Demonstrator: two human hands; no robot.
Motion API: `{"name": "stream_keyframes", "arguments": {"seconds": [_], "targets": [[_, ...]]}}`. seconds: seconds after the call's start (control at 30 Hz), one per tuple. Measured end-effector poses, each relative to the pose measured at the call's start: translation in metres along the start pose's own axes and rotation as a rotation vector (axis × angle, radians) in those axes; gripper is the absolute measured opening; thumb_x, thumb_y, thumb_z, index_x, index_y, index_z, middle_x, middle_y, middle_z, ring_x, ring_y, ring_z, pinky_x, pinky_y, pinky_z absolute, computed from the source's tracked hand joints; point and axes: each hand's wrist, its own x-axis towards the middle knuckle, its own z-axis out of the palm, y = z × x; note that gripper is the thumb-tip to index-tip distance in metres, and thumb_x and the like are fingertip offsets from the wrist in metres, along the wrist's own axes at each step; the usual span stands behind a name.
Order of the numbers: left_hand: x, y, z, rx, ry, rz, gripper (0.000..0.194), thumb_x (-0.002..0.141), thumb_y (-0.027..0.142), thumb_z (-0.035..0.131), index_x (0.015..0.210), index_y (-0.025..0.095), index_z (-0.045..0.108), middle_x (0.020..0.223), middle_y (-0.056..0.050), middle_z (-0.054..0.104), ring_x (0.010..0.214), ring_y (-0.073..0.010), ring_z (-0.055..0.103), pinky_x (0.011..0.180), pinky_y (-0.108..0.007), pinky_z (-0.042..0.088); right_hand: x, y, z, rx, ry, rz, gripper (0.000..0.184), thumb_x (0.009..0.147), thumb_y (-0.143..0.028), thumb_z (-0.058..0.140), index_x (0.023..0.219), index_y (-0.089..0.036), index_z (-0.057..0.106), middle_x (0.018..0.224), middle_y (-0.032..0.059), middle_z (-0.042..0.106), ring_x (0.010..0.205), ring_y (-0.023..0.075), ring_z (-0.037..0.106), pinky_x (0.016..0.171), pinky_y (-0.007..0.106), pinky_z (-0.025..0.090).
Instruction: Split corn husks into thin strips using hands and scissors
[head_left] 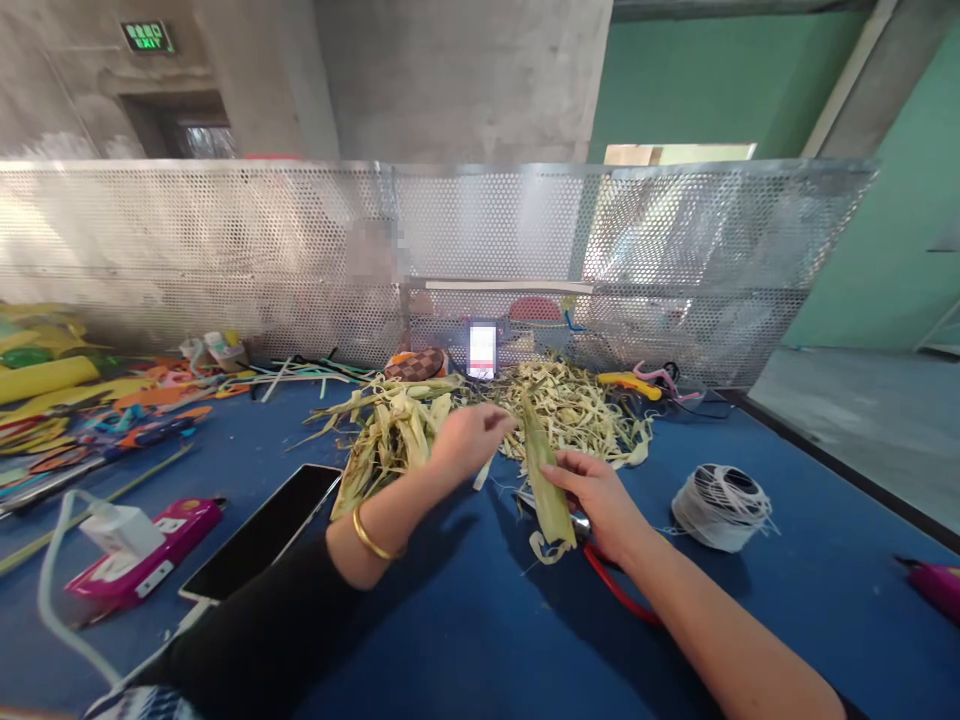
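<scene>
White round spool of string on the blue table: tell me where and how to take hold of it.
Grip the white round spool of string around its wound sides, coming from above. It sits upright and squat, its dark core facing up, so fingers and thumb should fit either side; steer clear of the loose strands.

One left hand (466, 440), one right hand (604, 500), two husk piles (574, 410), one string spool (721, 507), one bracelet (365, 534)
</scene>
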Motion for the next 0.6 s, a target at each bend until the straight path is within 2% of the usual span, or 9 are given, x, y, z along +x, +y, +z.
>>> {"name": "stream_keyframes", "arguments": {"seconds": [0.07, 0.1, 0.13, 0.17, 0.23, 0.3, 0.4, 0.5, 0.6], "targets": [[-0.02, 0.011, 0.016, -0.616, -0.242, -0.104, 0.026, 0.083, 0.039, 0.057, 0.089, 0.016, 0.067, 0.083, -0.004, 0.069, 0.08, -0.0162, 0.065, 0.075, -0.027, 0.05, -0.003, -0.002, 0.003, 0.009, -0.019, 0.003, 0.033, 0.054, -0.043, 0.076, 0.07, -0.017, 0.065, 0.056, -0.0031, 0.056, 0.048, 0.009, 0.043, 0.046, 0.023, 0.026], [-0.029, 0.014, 0.022, -0.855, -0.315, -0.198, 0.026, 0.079, 0.04, 0.061, 0.084, 0.015, 0.066, 0.077, -0.004, 0.068, 0.074, -0.0153, 0.065, 0.074, -0.028, 0.051, -0.004, -0.003, 0.004, -0.002, -0.031, 0.003, 0.034, 0.054, -0.044, 0.075, 0.072, -0.017, 0.065, 0.058, -0.0027, 0.057, 0.049, 0.0095, 0.044, 0.046, 0.023, 0.028], [-0.035, 0.016, 0.027, -1.02, -0.312, -0.287, 0.025, 0.074, 0.039, 0.067, 0.079, 0.014, 0.065, 0.072, -0.003, 0.067, 0.068, -0.0138, 0.064, 0.073, -0.029, 0.051, -0.005, -0.003, 0.005, -0.023, -0.04, 0.001, 0.035, 0.054, -0.044, 0.075, 0.073, -0.017, 0.065, 0.059, -0.0022, 0.058, 0.05, 0.0101, 0.046, 0.047, 0.023, 0.029], [-0.04, 0.017, 0.03, -1.108, -0.262, -0.35, 0.024, 0.069, 0.035, 0.072, 0.073, 0.014, 0.062, 0.068, -0.002, 0.065, 0.063, -0.0122, 0.062, 0.072, -0.028, 0.052, -0.005, -0.002, 0.006, -0.046, -0.045, -0.005, 0.035, 0.055, -0.045, 0.075, 0.072, -0.017, 0.064, 0.059, -0.002, 0.058, 0.051, 0.0106, 0.047, 0.049, 0.024, 0.031], [-0.044, 0.017, 0.031, -1.172, -0.163, -0.418, 0.025, 0.065, 0.031, 0.076, 0.066, 0.014, 0.057, 0.063, 0.0, 0.061, 0.058, -0.0104, 0.06, 0.067, -0.027, 0.052, -0.006, 0.0, 0.008, -0.084, -0.037, -0.025, 0.036, 0.055, -0.046, 0.075, 0.07, -0.017, 0.061, 0.057, -0.0024, 0.057, 0.052, 0.0111, 0.047, 0.05, 0.024, 0.033], [-0.045, 0.014, 0.031, -1.16, -0.121, -0.42, 0.025, 0.067, 0.031, 0.073, 0.066, 0.015, 0.054, 0.059, 0.001, 0.059, 0.054, -0.0097, 0.058, 0.059, -0.025, 0.05, -0.006, 0.003, 0.009, -0.122, -0.007, -0.052, 0.035, 0.056, -0.047, 0.074, 0.066, -0.017, 0.059, 0.054, -0.0036, 0.054, 0.051, 0.0107, 0.045, 0.05, 0.024, 0.032], [-0.045, 0.01, 0.031, -1.135, -0.129, -0.392, 0.025, 0.069, 0.031, 0.071, 0.067, 0.017, 0.051, 0.054, 0.004, 0.055, 0.048, -0.0088, 0.053, 0.049, -0.021, 0.045, -0.006, 0.005, 0.011, -0.192, 0.009, -0.097, 0.035, 0.057, -0.047, 0.074, 0.061, -0.018, 0.055, 0.051, -0.005, 0.05, 0.05, 0.0096, 0.041, 0.048, 0.023, 0.031], [-0.047, 0.007, 0.032, -1.2, -0.191, -0.373, 0.023, 0.065, 0.029, 0.072, 0.073, 0.016, 0.056, 0.061, 0.001, 0.059, 0.052, -0.0095, 0.055, 0.052, -0.021, 0.044, -0.006, 0.005, 0.011, -0.222, -0.045, -0.086, 0.037, 0.059, -0.05, 0.073, 0.061, -0.018, 0.053, 0.05, -0.0052, 0.049, 0.048, 0.0097, 0.042, 0.048, 0.024, 0.033], [-0.052, 0.008, 0.032, -1.245, -0.242, -0.389, 0.024, 0.062, 0.027, 0.074, 0.076, 0.015, 0.059, 0.065, 0.0, 0.061, 0.056, -0.0096, 0.056, 0.055, -0.021, 0.043, -0.004, 0.003, 0.01, -0.165, -0.043, -0.059, 0.042, 0.062, -0.058, 0.069, 0.067, -0.019, 0.055, 0.053, -0.0043, 0.051, 0.048, 0.0105, 0.045, 0.048, 0.024, 0.034]]}}
